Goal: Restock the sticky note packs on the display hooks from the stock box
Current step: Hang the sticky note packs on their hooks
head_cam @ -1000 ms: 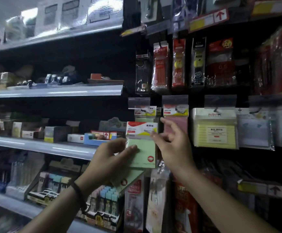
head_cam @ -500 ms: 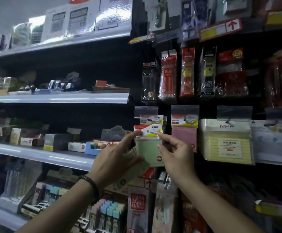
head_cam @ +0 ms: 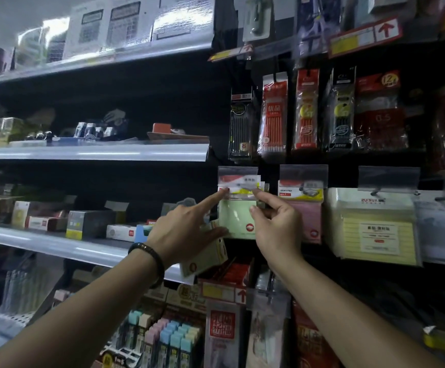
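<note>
A green sticky note pack (head_cam: 236, 219) with a red and yellow header hangs at the leftmost display hook, under its clear price tag (head_cam: 237, 172), in front of other packs. My right hand (head_cam: 277, 227) pinches the pack's right edge, index finger on the header and thumb on the side. My left hand (head_cam: 186, 229) points its index finger onto the header's left corner, while its lower fingers hold spare green packs (head_cam: 206, 258) beneath the palm. The stock box is out of view.
Pink packs (head_cam: 310, 216) and large yellow lined packs (head_cam: 375, 229) hang on the hooks to the right. Pen packs (head_cam: 274, 115) hang in the row above. Grey shelves (head_cam: 91, 152) with small boxes run to the left, and more hanging goods fill the space below.
The green pack has gone up and back onto the hook, level with the hanging packs. Both hands rose with it, and my left index finger now reaches the header.
</note>
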A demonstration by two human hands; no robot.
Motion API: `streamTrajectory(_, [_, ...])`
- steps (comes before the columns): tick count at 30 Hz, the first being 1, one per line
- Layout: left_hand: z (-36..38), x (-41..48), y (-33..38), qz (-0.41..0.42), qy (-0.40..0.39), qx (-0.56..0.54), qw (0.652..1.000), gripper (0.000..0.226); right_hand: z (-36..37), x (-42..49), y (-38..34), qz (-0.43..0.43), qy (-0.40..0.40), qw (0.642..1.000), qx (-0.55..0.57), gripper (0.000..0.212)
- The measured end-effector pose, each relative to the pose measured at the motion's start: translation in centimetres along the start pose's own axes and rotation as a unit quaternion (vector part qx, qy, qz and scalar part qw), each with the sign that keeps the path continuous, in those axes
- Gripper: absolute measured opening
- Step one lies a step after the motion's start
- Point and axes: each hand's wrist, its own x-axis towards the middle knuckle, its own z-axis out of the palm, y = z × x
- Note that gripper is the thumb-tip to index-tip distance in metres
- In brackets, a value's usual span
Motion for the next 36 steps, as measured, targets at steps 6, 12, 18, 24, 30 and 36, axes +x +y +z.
streamTrajectory(6, [-0.3,0.8,0.2,-0.009,-0.01,-0.013,1.0,0.083,0.3,0.6,-0.1,0.008,0.005,1.0,-0.012,0.035])
streamTrajectory(12, [0.1,1.8,0.2,-0.005,-0.033,-0.01,0.999,0.079,0.2,0.6,-0.2,0.013,0.008,0.999,-0.039,0.034])
streamTrajectory(18, [0.9,2.2,0.2,-0.016,-0.069,0.002,0.997,0.078,-0.2,0.6,-0.9,-0.037,-0.026,0.95,-0.309,0.037])
streamTrajectory(24, [1.2,2.2,0.0,0.001,-0.046,0.072,0.996,0.073,0.3,0.8,-2.5,-0.072,-0.159,0.832,-0.526,0.04])
streamTrajectory(30, [0.9,0.9,0.4,-0.041,0.027,-0.003,0.999,0.048,-0.4,0.1,-1.6,-0.063,-0.184,0.854,-0.482,0.04])
streamTrajectory(36, [0.9,-3.4,1.4,-0.113,0.204,-0.242,0.942,0.03,-2.0,-3.7,-0.2,-0.095,-0.137,0.937,-0.307,0.043])
